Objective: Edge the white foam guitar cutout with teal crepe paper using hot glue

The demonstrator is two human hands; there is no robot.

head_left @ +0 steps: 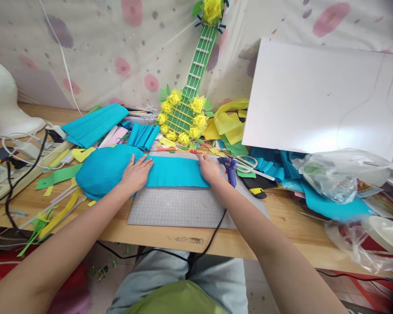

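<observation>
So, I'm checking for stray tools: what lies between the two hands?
In the head view, just a stretch of blue crepe paper lies between the left hand and the right hand; no tool rests on it.

A glue gun and cutting mat suggest a craft workspace.
</observation>
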